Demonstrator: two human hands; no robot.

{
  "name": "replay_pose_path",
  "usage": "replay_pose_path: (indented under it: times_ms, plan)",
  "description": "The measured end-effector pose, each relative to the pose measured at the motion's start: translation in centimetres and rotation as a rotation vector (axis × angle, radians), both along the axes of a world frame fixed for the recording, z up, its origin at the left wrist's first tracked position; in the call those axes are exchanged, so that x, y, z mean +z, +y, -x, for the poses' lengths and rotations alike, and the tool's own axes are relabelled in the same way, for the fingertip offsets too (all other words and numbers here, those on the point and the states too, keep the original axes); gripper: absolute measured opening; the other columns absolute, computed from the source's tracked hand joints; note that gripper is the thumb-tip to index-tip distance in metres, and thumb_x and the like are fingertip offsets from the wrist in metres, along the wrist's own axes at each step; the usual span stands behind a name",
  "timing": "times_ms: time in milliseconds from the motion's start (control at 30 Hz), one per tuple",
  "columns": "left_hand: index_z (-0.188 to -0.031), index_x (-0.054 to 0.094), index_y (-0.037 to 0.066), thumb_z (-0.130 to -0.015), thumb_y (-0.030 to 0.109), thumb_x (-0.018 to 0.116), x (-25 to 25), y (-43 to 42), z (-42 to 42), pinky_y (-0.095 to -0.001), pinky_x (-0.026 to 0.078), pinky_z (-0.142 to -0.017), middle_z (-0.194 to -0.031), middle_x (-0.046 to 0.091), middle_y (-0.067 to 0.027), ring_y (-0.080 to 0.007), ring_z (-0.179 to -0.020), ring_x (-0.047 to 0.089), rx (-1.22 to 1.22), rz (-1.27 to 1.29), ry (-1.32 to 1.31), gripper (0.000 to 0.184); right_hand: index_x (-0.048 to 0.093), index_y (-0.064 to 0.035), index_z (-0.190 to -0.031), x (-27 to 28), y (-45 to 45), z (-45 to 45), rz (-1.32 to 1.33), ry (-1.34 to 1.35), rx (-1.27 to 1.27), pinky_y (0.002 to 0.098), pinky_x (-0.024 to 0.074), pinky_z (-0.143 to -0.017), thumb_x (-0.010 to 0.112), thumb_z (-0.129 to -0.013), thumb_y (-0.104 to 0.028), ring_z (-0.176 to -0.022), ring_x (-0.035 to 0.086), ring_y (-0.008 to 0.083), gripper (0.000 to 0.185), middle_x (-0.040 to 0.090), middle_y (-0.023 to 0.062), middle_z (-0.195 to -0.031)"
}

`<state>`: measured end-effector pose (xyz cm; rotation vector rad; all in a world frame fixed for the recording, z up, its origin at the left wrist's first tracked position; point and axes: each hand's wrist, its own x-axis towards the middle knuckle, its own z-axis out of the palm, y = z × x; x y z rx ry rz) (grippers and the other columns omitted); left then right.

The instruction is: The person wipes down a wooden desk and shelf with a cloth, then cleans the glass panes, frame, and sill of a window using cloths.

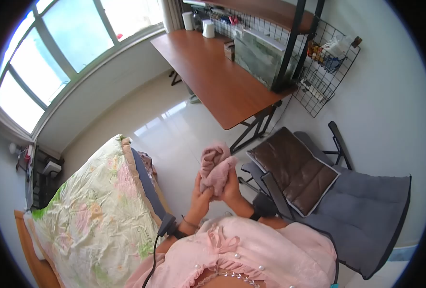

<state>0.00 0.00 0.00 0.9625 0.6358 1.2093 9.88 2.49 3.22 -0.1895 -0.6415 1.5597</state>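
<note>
A crumpled dusty-pink cloth (pixel 216 165) is bunched up between my two hands, held out in front of my chest above the floor. My left hand (pixel 201 198) grips its lower left side, thumb toward the middle. On the lower right side, my right hand (pixel 231 188) is closed around the cloth, and its fingers are partly hidden behind the folds. Both wrists carry dark straps with small black devices.
Left of me stands a bed with a floral cover (pixel 93 206). A brown desk (pixel 198 72) bearing a glass tank (pixel 258 57) is ahead. To my right is a grey folding chair (pixel 361 206) with a brown cushion (pixel 292 168). A wire rack (pixel 325 72) hangs on the wall.
</note>
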Motion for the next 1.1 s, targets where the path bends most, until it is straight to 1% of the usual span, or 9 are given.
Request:
replay_pose_path:
  times_ms: [67,300,467,567,700,767,833,1033,1100]
  plan:
    - [-0.128,0.021,0.005,-0.078,0.004,0.042,1.1,-0.2,-0.2,-0.0249,0.051,-0.053,-0.106,0.049,-0.0098,-0.0166,-0.079,0.057,-0.011,0.204,-0.056,0.054,0.025,-0.0049,-0.124,-1.5,2.9,0.9,0.086,0.069,0.010,0.0361,0.0330,-0.091,0.034,-0.081,-0.052,-0.107,0.041,0.0242,0.064,0.039,0.0119,-0.119]
    - [-0.121,0.034,0.000,-0.074,-0.004,0.034,1.6,23.5,8.1,-0.0243,0.049,-0.063,-0.102,0.052,-0.0124,-0.0149,-0.075,0.057,-0.042,0.376,-0.149,0.048,0.039,-0.0013,-0.104,-3.9,22.8,-0.5,0.197,-0.013,-0.774,0.0287,0.0411,-0.075,0.048,-0.084,-0.022,-0.090,0.048,0.0162,0.031,0.048,0.0098,-0.096]
    - [-0.114,0.042,-0.002,-0.070,-0.005,0.032,-0.9,34.2,12.0,-0.0225,0.046,-0.068,-0.109,0.050,-0.0135,-0.0150,-0.085,0.055,-0.343,0.295,0.039,0.045,0.042,-0.0027,-0.093,-7.9,32.6,-4.7,0.495,-0.759,-1.413,0.0245,0.0385,-0.074,0.048,-0.081,-0.012,-0.081,0.046,0.0126,0.017,0.047,0.0074,-0.090]
    - [-0.108,0.046,-0.002,-0.067,-0.004,0.031,0.0,41.1,10.8,-0.0200,0.045,-0.060,-0.115,0.046,-0.0137,-0.0130,-0.084,0.054,-0.379,0.091,0.251,0.044,0.043,0.0010,-0.097,-5.8,36.5,-6.3,0.456,-0.302,-1.598,0.0239,0.0385,-0.075,0.049,-0.081,-0.012,-0.083,0.047,0.0147,0.022,0.048,0.0090,-0.094]
    - [-0.105,0.050,0.001,-0.066,-0.002,0.032,1.5,46.2,8.9,-0.0168,0.039,-0.054,-0.116,0.046,-0.0122,-0.0080,-0.074,0.051,-0.408,0.205,0.002,0.043,0.030,-0.0025,-0.121,-6.7,36.5,-9.8,0.476,-2.060,-1.204,0.0402,0.0357,-0.083,0.056,-0.076,-0.029,-0.102,0.042,0.0376,0.059,0.034,0.0257,-0.119]
    - [-0.107,0.048,0.001,-0.066,-0.002,0.032,0.6,47.8,9.1,-0.0188,0.043,-0.062,-0.112,0.048,-0.0112,-0.0117,-0.078,0.053,-0.469,0.175,0.133,0.044,0.021,-0.0073,-0.128,-8.2,36.4,-7.3,0.370,-1.941,-1.258,0.0406,0.0345,-0.085,0.058,-0.074,-0.032,-0.108,0.039,0.0337,0.070,0.027,0.0224,-0.125]
    - [-0.115,0.041,0.002,-0.073,0.002,0.035,-1.1,48.1,6.9,-0.0300,0.037,-0.085,-0.118,0.043,-0.0135,-0.0197,-0.103,0.045,-0.620,-0.002,0.377,0.042,0.014,-0.0076,-0.131,-7.0,35.8,-1.7,0.439,-0.742,-0.687,0.0363,0.0367,-0.085,0.061,-0.072,-0.032,-0.111,0.038,0.0268,0.079,0.024,0.0176,-0.128]
    - [-0.122,0.035,0.006,-0.078,0.021,0.045,-3.6,56.6,-1.8,-0.0424,0.020,-0.094,-0.127,0.030,-0.0188,-0.0348,-0.114,0.029,-0.590,-0.944,0.681,0.048,0.035,-0.0003,-0.120,-7.4,36.2,3.0,0.630,-0.301,-0.704,0.0272,0.0376,-0.084,0.058,-0.074,-0.015,-0.100,0.045,0.0174,0.054,0.045,0.0115,-0.113]
    - [-0.118,0.041,0.010,-0.075,0.030,0.050,-7.4,59.2,-7.6,-0.0476,0.020,-0.092,-0.126,0.032,-0.0167,-0.0368,-0.114,0.029,-0.531,-1.118,0.801,0.049,0.043,0.0014,-0.111,-8.5,34.4,0.8,0.713,-0.829,-1.068,0.0254,0.0398,-0.079,0.055,-0.071,-0.006,-0.092,0.049,0.0137,0.042,0.052,0.0087,-0.098]
